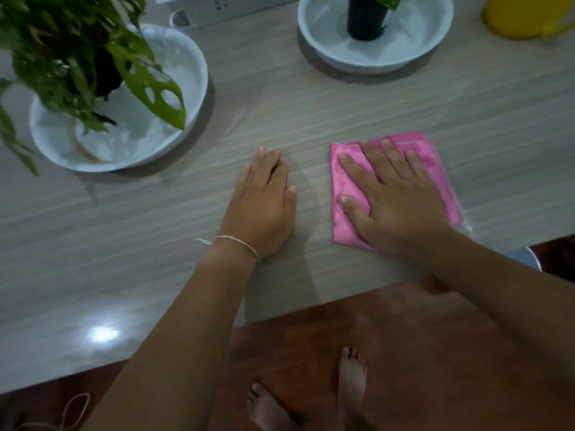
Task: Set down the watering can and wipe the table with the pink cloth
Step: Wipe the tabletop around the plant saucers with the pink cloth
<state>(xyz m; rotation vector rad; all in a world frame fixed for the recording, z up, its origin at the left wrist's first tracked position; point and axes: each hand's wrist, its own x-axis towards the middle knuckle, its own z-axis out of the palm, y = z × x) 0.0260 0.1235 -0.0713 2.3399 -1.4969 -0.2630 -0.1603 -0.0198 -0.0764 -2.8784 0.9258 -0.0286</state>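
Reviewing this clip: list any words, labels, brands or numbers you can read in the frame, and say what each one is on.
None can be read.
White box at the table's far edge: a few dark printed marks, too blurred and cropped to read.
Yellow container, pink cloth under the right hand, the two white bowls and the black pot: no print visible.

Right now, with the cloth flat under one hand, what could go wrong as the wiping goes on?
1. The pink cloth under the right hand lies near the table edge; a stroke toward the person may push it off.
2. A sweep away from the person could bump the white bowl holding the black pot.
3. The left hand rests flat in the path of a leftward stroke.
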